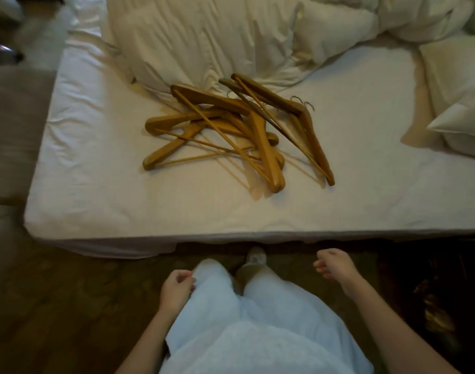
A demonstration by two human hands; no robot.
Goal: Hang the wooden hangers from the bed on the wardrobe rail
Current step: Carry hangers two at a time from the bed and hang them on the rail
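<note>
Wooden hangers: tangled at 12 o'clock on bed | rigid, light; take at shoulders | left hand, right hand: grip loosely curled, empty.

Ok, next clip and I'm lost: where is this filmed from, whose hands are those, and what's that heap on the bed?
There is no machine here. A person wears a wide-angle camera on the head, so the one picture looks forward and down over their own body. The left hand and right hand hang low at the bottom of the picture, fingers loosely curled, and neither has a grip on anything. Ahead is the bed with a white sheet. In its middle lies a tangled pile of wooden hangers, crossing over one another, with a few metal hooks showing at the right of the pile. Behind them is a rumpled duvet, and a pillow sits at the right edge. No wardrobe is in view.
</note>
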